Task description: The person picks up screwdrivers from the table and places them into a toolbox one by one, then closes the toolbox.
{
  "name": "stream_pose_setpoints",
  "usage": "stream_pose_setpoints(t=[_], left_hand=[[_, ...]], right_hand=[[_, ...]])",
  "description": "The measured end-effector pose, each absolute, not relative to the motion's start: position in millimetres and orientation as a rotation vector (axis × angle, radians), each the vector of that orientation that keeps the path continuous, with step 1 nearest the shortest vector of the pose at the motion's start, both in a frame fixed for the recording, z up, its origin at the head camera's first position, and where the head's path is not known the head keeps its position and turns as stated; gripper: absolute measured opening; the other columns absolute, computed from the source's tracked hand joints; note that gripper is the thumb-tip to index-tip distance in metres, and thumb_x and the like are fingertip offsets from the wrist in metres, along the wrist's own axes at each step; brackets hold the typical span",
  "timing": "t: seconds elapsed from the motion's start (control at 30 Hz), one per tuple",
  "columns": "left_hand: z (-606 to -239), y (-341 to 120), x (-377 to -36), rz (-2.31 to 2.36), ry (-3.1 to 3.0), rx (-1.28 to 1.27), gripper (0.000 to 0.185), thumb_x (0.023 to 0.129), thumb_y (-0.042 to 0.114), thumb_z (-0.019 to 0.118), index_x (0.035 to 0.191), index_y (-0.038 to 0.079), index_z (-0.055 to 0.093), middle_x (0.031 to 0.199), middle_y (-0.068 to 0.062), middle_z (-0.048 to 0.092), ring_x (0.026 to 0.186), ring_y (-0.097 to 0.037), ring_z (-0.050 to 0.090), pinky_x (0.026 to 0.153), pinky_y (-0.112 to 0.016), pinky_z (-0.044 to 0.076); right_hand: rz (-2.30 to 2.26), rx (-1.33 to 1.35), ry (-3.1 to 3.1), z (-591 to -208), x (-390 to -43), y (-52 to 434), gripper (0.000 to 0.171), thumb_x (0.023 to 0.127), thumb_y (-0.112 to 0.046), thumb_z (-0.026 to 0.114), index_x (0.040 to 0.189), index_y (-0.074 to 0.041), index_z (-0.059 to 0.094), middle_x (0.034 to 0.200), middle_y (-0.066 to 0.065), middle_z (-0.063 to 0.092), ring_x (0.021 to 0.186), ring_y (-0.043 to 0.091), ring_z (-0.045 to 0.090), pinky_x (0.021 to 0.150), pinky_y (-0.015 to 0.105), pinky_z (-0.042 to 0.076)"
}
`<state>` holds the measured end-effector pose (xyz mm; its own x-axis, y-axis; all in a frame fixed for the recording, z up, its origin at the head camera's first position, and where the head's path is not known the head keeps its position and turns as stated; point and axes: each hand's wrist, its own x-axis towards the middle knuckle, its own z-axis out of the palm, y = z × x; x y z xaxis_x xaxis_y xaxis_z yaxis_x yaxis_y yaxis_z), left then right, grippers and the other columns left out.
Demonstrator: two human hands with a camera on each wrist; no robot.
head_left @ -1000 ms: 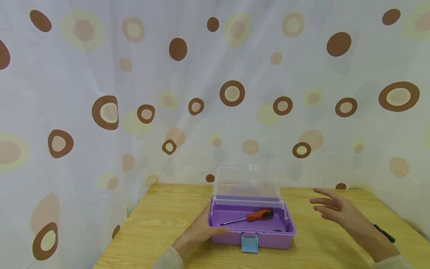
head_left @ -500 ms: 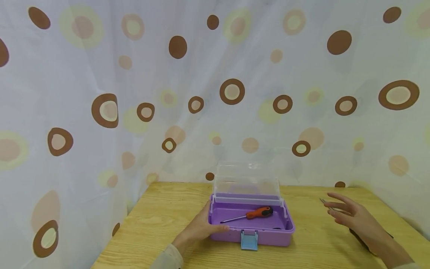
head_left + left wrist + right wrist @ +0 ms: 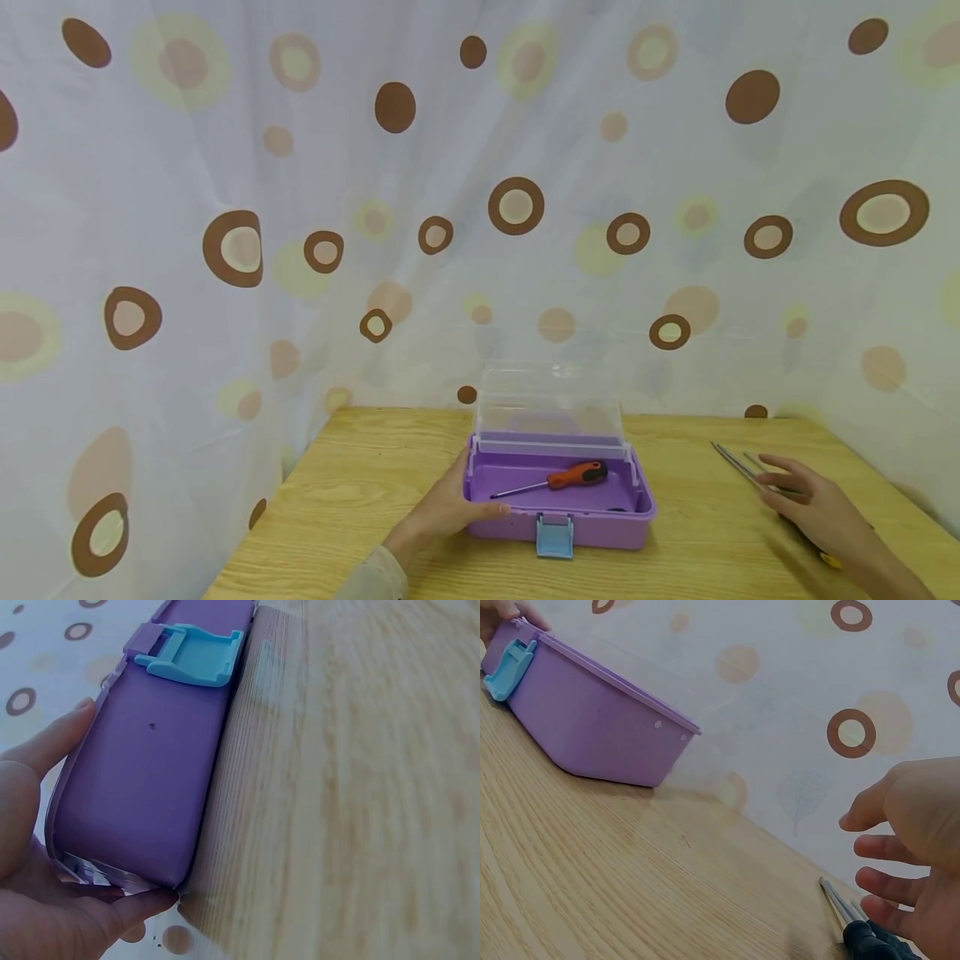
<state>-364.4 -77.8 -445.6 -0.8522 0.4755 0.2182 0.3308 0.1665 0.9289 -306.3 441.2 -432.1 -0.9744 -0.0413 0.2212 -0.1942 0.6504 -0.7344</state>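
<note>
A purple toolbox with a clear lid raised stands on the table. Inside it lies a screwdriver with an orange and black handle, and a small dark bit shows near the front wall. My left hand grips the left end, thumb over the front rim and fingers along the end wall. To the right, my right hand is over tools with thin metal shafts and black handles. Its fingers are spread slightly and hold nothing; the palm partly hides the handles in the head view.
A pale blue latch hangs down on the toolbox's front. Behind the wooden table hangs a white curtain with brown and beige circles. A yellow handle end peeks out beneath the right wrist.
My right hand has moved right and down, from beside the toolbox to over the tools, whose metal shafts have come into view. The left hand has kept its hold on the toolbox.
</note>
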Motion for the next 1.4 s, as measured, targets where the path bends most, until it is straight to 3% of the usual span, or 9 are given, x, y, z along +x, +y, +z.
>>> stream_pose_setpoints(t=[0.17, 0.27, 0.33, 0.77, 0.87, 1.03, 1.13, 1.23, 1.4], left_hand=[[-444.6, -77.3, -362.1, 1.790, 2.291, 0.801, 0.120, 0.082, 0.026, 0.088, 0.168, 0.019, 0.003, 0.161, -0.015, 0.035, 0.138, -0.039, 0.043, 0.117, -0.061, 0.029], [-443.9, -77.5, -361.1, 1.788, 2.291, 0.809, 0.121, 0.082, 0.025, 0.088, 0.168, 0.019, 0.003, 0.161, -0.015, 0.035, 0.138, -0.039, 0.043, 0.116, -0.061, 0.029], [-443.3, -77.1, -360.9, 1.795, 2.279, 0.816, 0.121, 0.082, 0.025, 0.088, 0.167, 0.018, 0.002, 0.160, -0.016, 0.036, 0.137, -0.040, 0.044, 0.116, -0.061, 0.029], [-445.2, -76.3, -361.7, 1.784, 2.293, 0.788, 0.121, 0.083, 0.025, 0.088, 0.168, 0.019, 0.002, 0.162, -0.016, 0.033, 0.138, -0.038, 0.043, 0.116, -0.061, 0.029], [-444.6, -76.9, -362.1, 1.795, 2.280, 0.807, 0.120, 0.083, 0.024, 0.088, 0.168, 0.019, 0.002, 0.161, -0.016, 0.034, 0.138, -0.038, 0.043, 0.116, -0.061, 0.029], [-443.3, -77.5, -363.1, 1.801, 2.252, 0.835, 0.121, 0.084, 0.025, 0.088, 0.167, 0.017, 0.001, 0.160, -0.017, 0.034, 0.138, -0.039, 0.042, 0.117, -0.060, 0.029], [-443.1, -77.2, -363.4, 1.803, 2.239, 0.844, 0.121, 0.084, 0.026, 0.088, 0.167, 0.017, 0.000, 0.160, -0.017, 0.035, 0.138, -0.040, 0.043, 0.116, -0.060, 0.031], [-443.3, -76.7, -363.0, 1.811, 2.232, 0.839, 0.120, 0.084, 0.025, 0.088, 0.167, 0.017, 0.001, 0.159, -0.018, 0.035, 0.137, -0.040, 0.043, 0.116, -0.060, 0.031], [-444.0, -77.1, -362.9, 1.811, 2.243, 0.823, 0.120, 0.084, 0.024, 0.087, 0.167, 0.018, 0.002, 0.159, -0.017, 0.036, 0.136, -0.040, 0.044, 0.115, -0.060, 0.032]], right_hand=[[1.037, 0.149, -2.722, -431.9, -303.6, 445.1, 0.063, 0.106, -0.024, 0.062, 0.149, 0.014, 0.035, 0.131, 0.036, 0.059, 0.103, 0.019, 0.070, 0.081, 0.039, 0.060], [1.004, 0.084, -2.740, -433.1, -302.1, 449.4, 0.064, 0.108, -0.029, 0.059, 0.150, 0.013, 0.034, 0.133, 0.036, 0.058, 0.114, 0.052, 0.061, 0.084, 0.060, 0.055], [0.984, 0.045, -2.745, -434.9, -300.8, 452.6, 0.064, 0.108, -0.032, 0.057, 0.150, 0.012, 0.035, 0.132, 0.035, 0.059, 0.117, 0.055, 0.058, 0.082, 0.065, 0.053], [0.684, 0.073, -2.817, -447.7, -301.7, 459.3, 0.057, 0.101, -0.016, 0.065, 0.142, 0.016, 0.042, 0.113, 0.032, 0.068, 0.097, 0.047, 0.069, 0.073, 0.062, 0.054], [0.649, 0.057, -2.852, -450.7, -303.6, 457.4, 0.060, 0.096, -0.010, 0.067, 0.144, 0.014, 0.040, 0.113, 0.035, 0.066, 0.083, 0.043, 0.068, 0.063, 0.052, 0.054], [0.657, 0.027, -2.906, -458.1, -305.6, 452.6, 0.065, 0.090, 0.000, 0.062, 0.148, 0.012, 0.038, 0.130, 0.048, 0.050, 0.050, 0.017, 0.037, 0.048, 0.033, 0.035], [0.606, 0.034, -2.913, -462.3, -305.3, 450.7, 0.061, 0.091, 0.001, 0.061, 0.147, 0.013, 0.039, 0.102, 0.042, 0.061, 0.046, 0.014, 0.032, 0.046, 0.032, 0.033], [0.559, 0.023, -2.914, -464.6, -304.6, 449.8, 0.054, 0.097, 0.001, 0.058, 0.147, 0.013, 0.041, 0.073, 0.017, 0.058, 0.046, 0.014, 0.034, 0.046, 0.032, 0.033], [0.562, -0.037, -2.940, -464.7, -303.9, 447.7, 0.047, 0.102, 0.002, 0.048, 0.148, 0.008, 0.042, 0.084, 0.021, 0.066, 0.049, 0.018, 0.036, 0.044, 0.032, 0.034]])
